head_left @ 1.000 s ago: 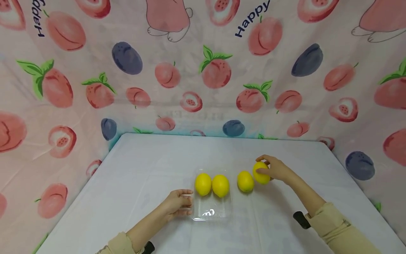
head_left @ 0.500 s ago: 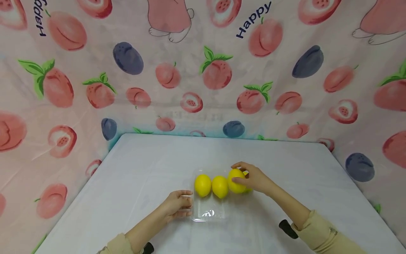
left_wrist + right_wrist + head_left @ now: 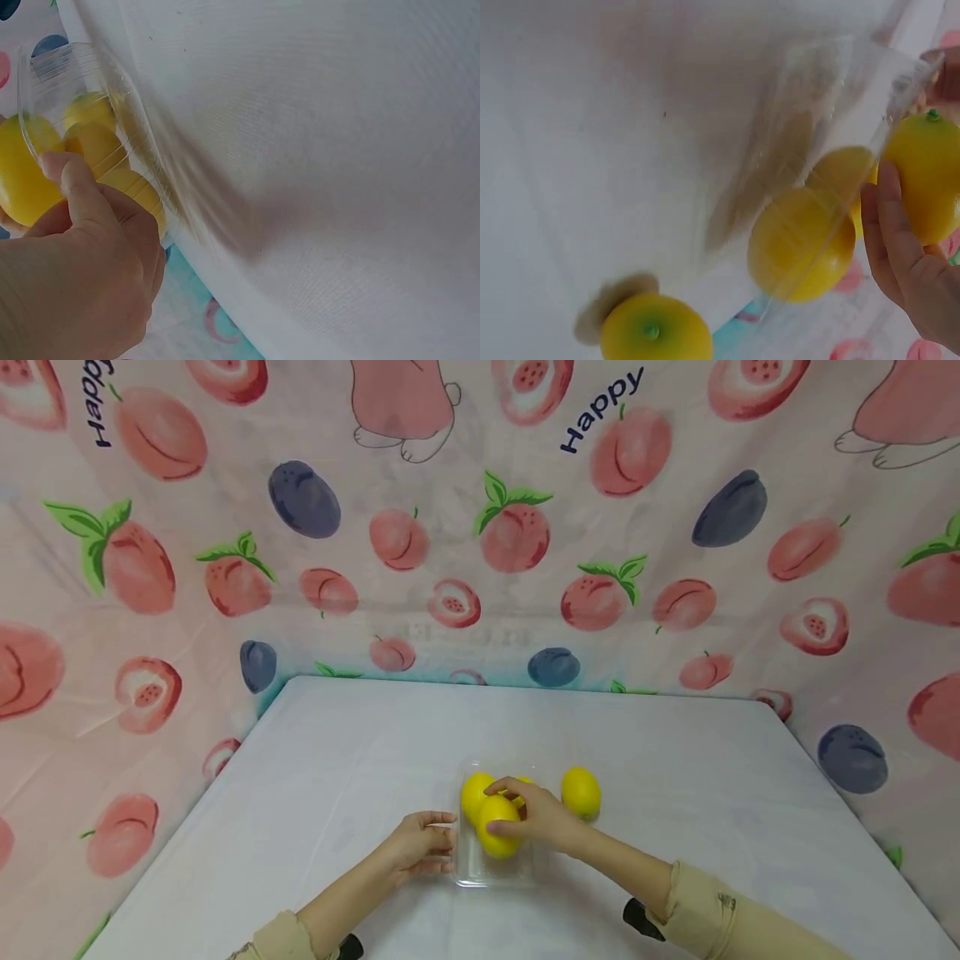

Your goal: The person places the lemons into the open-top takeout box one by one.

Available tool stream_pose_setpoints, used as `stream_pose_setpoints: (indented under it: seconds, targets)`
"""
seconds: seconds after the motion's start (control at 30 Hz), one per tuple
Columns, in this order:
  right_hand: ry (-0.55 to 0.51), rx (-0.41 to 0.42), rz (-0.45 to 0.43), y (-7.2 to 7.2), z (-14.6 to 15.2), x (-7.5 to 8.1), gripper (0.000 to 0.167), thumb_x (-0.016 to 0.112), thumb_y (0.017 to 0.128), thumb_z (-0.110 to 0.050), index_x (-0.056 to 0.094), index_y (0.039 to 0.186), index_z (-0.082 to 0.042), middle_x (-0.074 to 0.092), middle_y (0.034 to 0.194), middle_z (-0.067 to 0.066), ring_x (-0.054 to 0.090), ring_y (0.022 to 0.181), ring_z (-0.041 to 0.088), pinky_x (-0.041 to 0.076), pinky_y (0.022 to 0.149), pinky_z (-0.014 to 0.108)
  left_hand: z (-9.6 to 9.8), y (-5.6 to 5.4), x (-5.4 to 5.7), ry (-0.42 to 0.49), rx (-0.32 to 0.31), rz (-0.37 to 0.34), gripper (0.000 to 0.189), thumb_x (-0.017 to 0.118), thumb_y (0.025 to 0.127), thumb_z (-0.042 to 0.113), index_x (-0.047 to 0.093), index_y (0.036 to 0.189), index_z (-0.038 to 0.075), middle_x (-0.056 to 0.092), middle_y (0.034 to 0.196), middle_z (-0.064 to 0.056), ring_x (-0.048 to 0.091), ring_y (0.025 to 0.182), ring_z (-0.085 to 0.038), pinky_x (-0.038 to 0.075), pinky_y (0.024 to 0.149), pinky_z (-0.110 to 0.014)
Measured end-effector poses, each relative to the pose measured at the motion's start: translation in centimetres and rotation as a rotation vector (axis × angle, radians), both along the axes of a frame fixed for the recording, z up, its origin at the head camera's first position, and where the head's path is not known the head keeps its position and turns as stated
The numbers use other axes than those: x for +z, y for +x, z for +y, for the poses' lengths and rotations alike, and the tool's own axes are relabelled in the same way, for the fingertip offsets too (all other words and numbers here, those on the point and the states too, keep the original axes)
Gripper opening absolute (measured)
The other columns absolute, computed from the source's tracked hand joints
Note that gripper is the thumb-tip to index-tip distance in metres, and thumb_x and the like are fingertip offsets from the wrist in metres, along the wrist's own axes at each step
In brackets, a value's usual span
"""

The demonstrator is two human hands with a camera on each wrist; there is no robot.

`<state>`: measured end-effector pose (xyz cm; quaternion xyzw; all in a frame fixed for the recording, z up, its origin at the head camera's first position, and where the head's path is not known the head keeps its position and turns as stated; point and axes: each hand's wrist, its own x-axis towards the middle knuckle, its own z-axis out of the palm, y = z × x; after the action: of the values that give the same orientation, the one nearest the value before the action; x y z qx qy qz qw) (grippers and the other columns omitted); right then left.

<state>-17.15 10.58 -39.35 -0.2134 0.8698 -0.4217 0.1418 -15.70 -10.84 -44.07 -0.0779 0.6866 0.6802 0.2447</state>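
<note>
Right hand point(image 3: 543, 816) grasps yellow oval lemon point(image 3: 495, 812) | unclenched left hand point(image 3: 417, 843) touches left side of clear oblong plastic tray point(image 3: 477, 870) | lemon likely light, firm; grip mid-sides

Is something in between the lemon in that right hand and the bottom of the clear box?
Nothing visible blocks the held lemon from the near part of the clear box; two other lemons sit in its far part.

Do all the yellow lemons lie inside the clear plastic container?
No, in the head view one lemon sits on the white table, apart from the clear container.
</note>
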Motion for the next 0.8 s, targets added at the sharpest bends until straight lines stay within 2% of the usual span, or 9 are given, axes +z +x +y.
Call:
stream_pose_setpoints:
  seconds: [0.2,0.33,0.57,0.8]
  targets:
    - [0.02,0.025,0.021,0.4,-1.3,-0.9,0.041,0.072,0.083,-0.023,0.055,0.116,-0.005,0.06,0.112,0.013,0.054,0.096,0.024,0.052,0.087,0.046,0.1,0.1,0.1,0.006,-0.021,0.002,0.039,0.053,0.088,-0.003,0.044,0.126,-0.006,0.055,0.085,-0.002,0.054,0.071,-0.012,0.058,0.063,-0.024]
    - [0.021,0.007,0.03,0.7,-1.8,-1.3,0.041,0.073,0.082,-0.022,0.056,0.115,-0.005,0.057,0.107,0.009,0.05,0.093,0.02,0.051,0.084,0.04,0.1,0.1,0.2,0.005,-0.02,0.0,0.038,0.053,0.088,-0.003,0.045,0.126,-0.005,0.055,0.084,-0.001,0.054,0.071,-0.011,0.058,0.062,-0.023]
    - [0.028,0.016,0.032,1.4,-2.3,-2.2,0.041,0.075,0.079,-0.018,0.055,0.113,-0.005,0.048,0.096,0.009,0.045,0.084,0.019,0.043,0.069,0.028,0.0,0.3,0.3,-0.007,-0.01,-0.003,0.038,0.054,0.089,-0.002,0.045,0.125,-0.006,0.054,0.084,-0.001,0.054,0.07,-0.011,0.059,0.062,-0.024]
    - [0.061,0.029,0.015,1.3,-2.3,-2.5,0.042,0.074,0.08,-0.017,0.055,0.115,-0.006,0.048,0.098,0.008,0.046,0.087,0.019,0.048,0.075,0.035,0.2,0.2,0.2,-0.012,0.006,-0.003,0.037,0.053,0.089,-0.002,0.045,0.125,-0.005,0.053,0.084,-0.001,0.054,0.071,-0.012,0.059,0.063,-0.025]
